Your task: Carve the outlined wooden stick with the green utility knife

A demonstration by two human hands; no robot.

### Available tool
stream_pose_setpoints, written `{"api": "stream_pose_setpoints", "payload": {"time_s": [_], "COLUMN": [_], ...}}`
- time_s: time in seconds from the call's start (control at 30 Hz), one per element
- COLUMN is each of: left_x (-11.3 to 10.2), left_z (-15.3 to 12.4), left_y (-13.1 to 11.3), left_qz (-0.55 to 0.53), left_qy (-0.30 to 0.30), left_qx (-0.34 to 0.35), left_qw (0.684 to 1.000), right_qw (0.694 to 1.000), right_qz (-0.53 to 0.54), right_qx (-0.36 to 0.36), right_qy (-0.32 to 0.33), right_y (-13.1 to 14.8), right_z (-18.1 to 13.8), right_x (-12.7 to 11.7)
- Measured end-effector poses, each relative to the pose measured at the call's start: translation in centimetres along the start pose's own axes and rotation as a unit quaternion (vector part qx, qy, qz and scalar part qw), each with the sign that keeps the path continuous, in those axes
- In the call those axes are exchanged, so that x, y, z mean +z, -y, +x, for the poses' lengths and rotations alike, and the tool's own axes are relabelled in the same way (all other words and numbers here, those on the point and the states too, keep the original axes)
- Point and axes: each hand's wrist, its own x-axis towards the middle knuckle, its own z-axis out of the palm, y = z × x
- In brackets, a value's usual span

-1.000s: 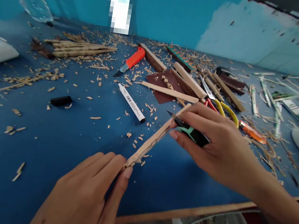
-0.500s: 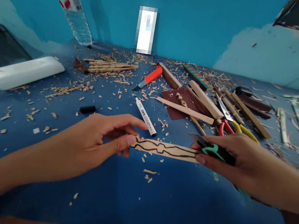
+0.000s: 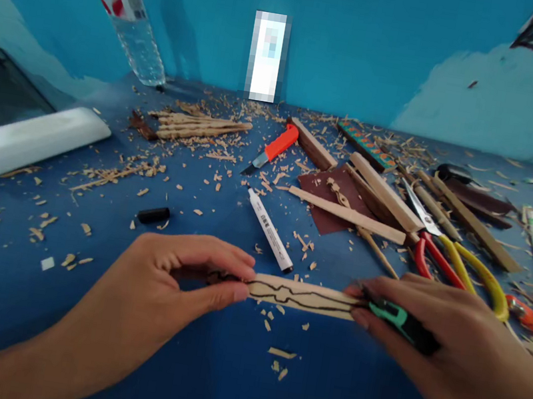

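Note:
A flat wooden strip (image 3: 302, 295) with a black outline drawn on it lies level above the blue table (image 3: 88, 333). My left hand (image 3: 166, 285) pinches its left end between thumb and fingers. My right hand (image 3: 445, 349) grips the strip's right end and also holds a green and black carving knife (image 3: 404, 321), its blade at the wood. A white marker (image 3: 269, 229) lies just behind the strip, its black cap (image 3: 153, 215) further left.
Wood chips litter the table. Behind lie an orange utility knife (image 3: 274, 150), brown sandpaper (image 3: 330, 199), wooden sticks (image 3: 348, 214), pliers with red and yellow handles (image 3: 453, 263) and carved sticks (image 3: 202, 127). A water bottle (image 3: 129, 9) stands at back left, a white object (image 3: 28, 138) at left.
The strip went from slanted on the table, under the knife, to level between both hands. The view tilted up and shifted. Both hands now sit lower in view.

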Motion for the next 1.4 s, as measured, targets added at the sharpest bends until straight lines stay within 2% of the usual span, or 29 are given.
{"api": "stream_pose_setpoints", "payload": {"time_s": [0.13, 0.27, 0.37, 0.47, 0.6, 0.67, 0.73, 0.8, 0.87, 0.9, 1.0, 1.07, 1.17, 1.23, 1.3, 1.4], "left_x": [-0.4, -0.5, -0.5, -1.1, -2.3, -2.4, -2.0, -1.1, 0.1, 0.6, 1.7, 2.0, 2.1, 2.1, 2.2, 2.5], "left_z": [0.0, -0.3, -0.7, -0.8, -0.2, 0.0, 0.0, -0.5, -1.2, -1.6, -2.6, -3.0, -3.5, -3.8, -4.0, -4.3], "left_y": [0.2, -0.2, -0.4, -0.3, -0.2, -0.3, -0.8, -1.6, -2.7, -3.3, -4.7, -4.9, -4.4, -3.9, -3.6, -3.6], "left_qz": [0.006, 0.039, 0.059, 0.061, 0.098, 0.103, 0.056, -0.066, -0.187, -0.227, -0.318, -0.382, -0.468, -0.496, -0.492, -0.512], "left_qy": [-0.018, -0.03, -0.06, -0.133, -0.219, -0.226, -0.166, -0.038, 0.076, 0.101, 0.082, 0.075, 0.113, 0.149, 0.182, 0.185], "left_qx": [0.03, 0.083, 0.088, 0.095, 0.112, 0.122, 0.121, 0.102, 0.074, 0.066, 0.085, 0.092, 0.051, 0.009, -0.041, -0.086], "left_qw": [0.999, 0.995, 0.993, 0.985, 0.964, 0.961, 0.977, 0.992, 0.977, 0.966, 0.941, 0.916, 0.875, 0.855, 0.851, 0.834], "right_qw": [0.993, 0.986, 0.985, 0.987, 0.986, 0.984, 0.98, 0.975, 0.971, 0.969, 0.96, 0.947, 0.913, 0.903, 0.93, 0.969], "right_qz": [-0.071, -0.115, -0.114, -0.09, -0.024, 0.038, 0.108, 0.161, 0.2, 0.216, 0.264, 0.308, 0.397, 0.419, 0.357, 0.192], "right_qx": [-0.074, -0.1, -0.105, -0.082, -0.014, 0.024, 0.051, 0.061, 0.053, 0.045, 0.015, 0.026, 0.073, 0.073, 0.041, -0.044], "right_qy": [-0.052, -0.063, -0.071, -0.101, -0.162, -0.171, -0.159, -0.141, -0.12, -0.109, -0.094, -0.083, -0.058, -0.059, -0.077, -0.147], "right_y": [0.8, 1.6, 2.0, 2.2, 2.4, 2.9, 3.7, 4.9, 6.2, 6.8, 8.0, 8.1, 7.6, 7.1, 6.8, 6.6], "right_z": [-0.6, -0.9, -0.8, -0.7, -0.4, -0.2, 0.1, 0.4, 0.6, 0.7, 0.7, 0.7, 0.9, 1.3, 1.6, 1.7], "right_x": [0.9, 1.2, 1.3, 1.3, 1.0, 0.8, 0.6, 0.6, 0.8, 0.9, 1.2, 1.2, 0.8, 0.5, 0.2, 0.2]}}
